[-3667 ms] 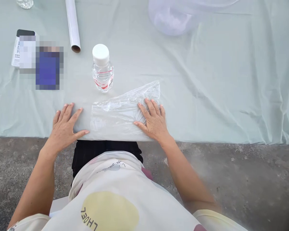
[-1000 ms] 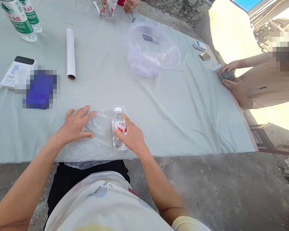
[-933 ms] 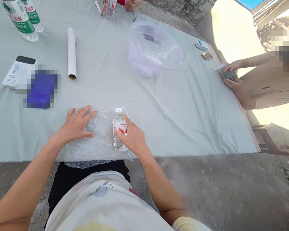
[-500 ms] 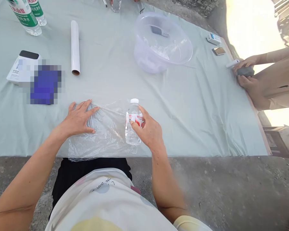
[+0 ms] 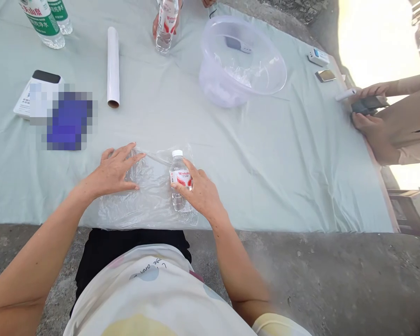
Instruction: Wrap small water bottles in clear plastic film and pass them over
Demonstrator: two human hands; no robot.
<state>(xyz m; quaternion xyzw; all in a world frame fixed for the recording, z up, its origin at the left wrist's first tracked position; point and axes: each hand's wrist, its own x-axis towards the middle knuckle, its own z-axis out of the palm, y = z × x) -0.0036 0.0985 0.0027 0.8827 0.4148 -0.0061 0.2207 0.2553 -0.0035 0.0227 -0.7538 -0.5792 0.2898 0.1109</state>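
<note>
A sheet of clear plastic film [image 5: 150, 200] lies spread on the pale green cloth [image 5: 266, 154] at the near edge. My left hand [image 5: 114, 170] rests flat on the film's left part, fingers spread. A small clear water bottle [image 5: 179, 179] with a white cap and red label stands upright on the film's right part. My right hand [image 5: 201, 193] is wrapped round this bottle from the right.
A roll of film [image 5: 113, 65] lies at the back left, beside a white box [image 5: 38, 91] and two green-labelled bottles [image 5: 44, 21]. A clear plastic basin [image 5: 243, 65] stands at the back. Another person's hand holds a bottle [image 5: 166, 23] at the far edge. A second person's hands [image 5: 369, 121] hold a dark object at the right.
My right hand has taken the small bottle from behind the film and stood it on the film's right part, shifting it slightly left in the last half second. My left hand moved onto the film.
</note>
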